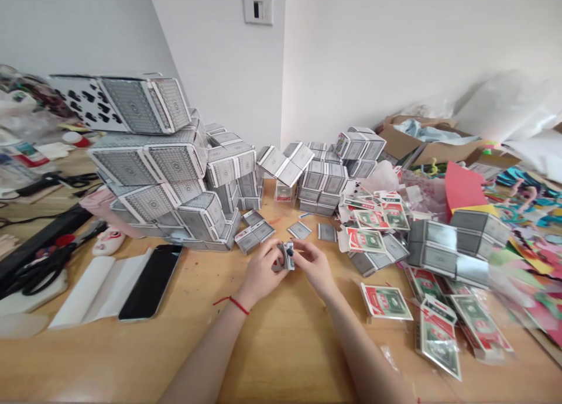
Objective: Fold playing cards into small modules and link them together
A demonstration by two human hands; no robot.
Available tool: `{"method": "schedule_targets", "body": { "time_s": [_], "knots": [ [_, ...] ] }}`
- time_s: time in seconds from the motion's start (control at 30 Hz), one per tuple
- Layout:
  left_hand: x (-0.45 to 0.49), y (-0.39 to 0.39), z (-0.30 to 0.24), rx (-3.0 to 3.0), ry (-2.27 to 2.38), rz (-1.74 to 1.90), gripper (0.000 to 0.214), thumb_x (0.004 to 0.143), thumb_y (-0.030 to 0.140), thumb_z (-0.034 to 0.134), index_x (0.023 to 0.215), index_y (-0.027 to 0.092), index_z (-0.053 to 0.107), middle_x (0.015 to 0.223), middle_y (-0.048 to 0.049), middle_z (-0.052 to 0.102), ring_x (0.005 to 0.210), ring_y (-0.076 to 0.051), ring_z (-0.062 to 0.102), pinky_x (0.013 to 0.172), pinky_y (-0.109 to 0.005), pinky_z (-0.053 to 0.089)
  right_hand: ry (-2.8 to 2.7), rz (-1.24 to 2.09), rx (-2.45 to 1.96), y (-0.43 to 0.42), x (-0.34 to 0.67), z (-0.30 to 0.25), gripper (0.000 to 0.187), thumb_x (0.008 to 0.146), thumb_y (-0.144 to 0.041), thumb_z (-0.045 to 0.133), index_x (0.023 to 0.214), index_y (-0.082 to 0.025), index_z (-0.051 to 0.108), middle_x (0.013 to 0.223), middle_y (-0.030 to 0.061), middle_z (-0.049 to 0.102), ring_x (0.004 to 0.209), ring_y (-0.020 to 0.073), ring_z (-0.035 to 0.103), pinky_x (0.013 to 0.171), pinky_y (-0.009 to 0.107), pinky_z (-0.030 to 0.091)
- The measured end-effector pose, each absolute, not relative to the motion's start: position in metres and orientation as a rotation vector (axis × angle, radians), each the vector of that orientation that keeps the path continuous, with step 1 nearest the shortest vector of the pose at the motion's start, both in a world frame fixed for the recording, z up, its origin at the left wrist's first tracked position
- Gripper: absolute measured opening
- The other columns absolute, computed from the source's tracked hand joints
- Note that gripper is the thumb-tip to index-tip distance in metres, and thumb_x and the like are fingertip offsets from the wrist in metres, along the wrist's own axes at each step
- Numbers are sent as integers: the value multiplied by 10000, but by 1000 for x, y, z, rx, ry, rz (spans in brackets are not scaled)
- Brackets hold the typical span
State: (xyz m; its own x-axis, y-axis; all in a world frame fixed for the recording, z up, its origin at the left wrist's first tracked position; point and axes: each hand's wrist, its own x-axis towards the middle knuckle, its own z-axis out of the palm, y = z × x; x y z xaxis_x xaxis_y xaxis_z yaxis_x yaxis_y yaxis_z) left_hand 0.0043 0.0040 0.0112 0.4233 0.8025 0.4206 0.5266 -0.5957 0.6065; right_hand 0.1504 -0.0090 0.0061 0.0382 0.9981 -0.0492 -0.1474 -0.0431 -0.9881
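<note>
Between both hands, low over the wooden table, is a playing card (290,256) that looks bent or folded; fingers cover much of it. My left hand (262,270), with a red string at the wrist, is closed on its left side. My right hand (317,268) pinches it from the right. Just beyond lie loose grey-backed cards (300,229) and another single card (327,232). A joined pair of folded card pieces (254,235) rests beyond my left hand.
A tall stack of card blocks (153,158) stands left, with lower stacks (322,178) at the back. A phone (151,282), paper roll (94,287) and scissors (52,269) lie left. Red-green card boxes (386,302) and folded card blocks (434,246) spread over the right.
</note>
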Motion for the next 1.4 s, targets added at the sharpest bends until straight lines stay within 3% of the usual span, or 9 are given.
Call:
{"method": "schedule_targets", "body": {
  "time_s": [0.27,0.4,0.57,0.77,1.0,1.1,1.27,1.4],
  "knots": [
    [6,4,6,2312,1193,950,222,661,143,549,879,178,518,1086,-82,489,970,-200,510,793,-327,447,-1113,1233,-1208,-10,151,5,421,630,-351,652,1002,-174,563,983,93,616,804,204,610,643,307,506],
    [5,3,5,2312,1177,940,217,654,118,536,860,181,518,1103,-78,482,948,-193,514,772,-322,453,-1114,1231,-1221,-9,151,3,421,631,-357,649,1003,-178,562,986,90,612,791,200,611,627,299,506],
    [5,3,2,2283,1150,937,133,646,99,517,747,183,492,1059,-64,495,776,-144,542,671,-284,467,-1061,1273,-1177,-9,151,0,442,635,-362,646,1025,-181,543,955,77,609,776,187,605,653,299,490],
    [7,1,6,2270,1145,980,180,659,99,509,821,177,512,1060,-66,508,911,-170,529,755,-297,453,-1035,1406,-1102,-11,145,-1,395,664,-380,624,988,-162,559,949,70,612,847,188,576,752,306,448],
    [12,-4,10,2254,1129,1020,315,703,105,482,1005,192,500,1107,-77,509,979,-183,509,806,-332,442,-932,1515,-969,-15,137,3,407,662,-381,632,986,-199,467,742,14,611,668,151,586,631,281,469],
    [13,-5,13,2231,1115,986,338,703,101,481,1026,200,490,1136,-79,497,1016,-193,494,824,-350,441,-936,1434,-1000,-15,137,5,461,630,-383,656,995,-209,436,764,18,610,657,156,586,630,296,472],
    [12,-7,20,1976,1041,926,141,698,186,538,839,186,545,1273,-82,367,1005,-192,511,733,-302,493,-996,1107,-1107,-7,151,1,464,652,-338,643,1024,-221,391,854,42,600,737,164,572,674,300,453],
    [11,-2,18,1449,878,781,253,753,331,497,945,171,532,1033,-87,559,881,-187,574,655,-312,517,-1154,857,-1199,-6,164,0,513,655,-266,643,1092,-216,380,972,72,568,862,183,540,758,317,422]
  ]
}}
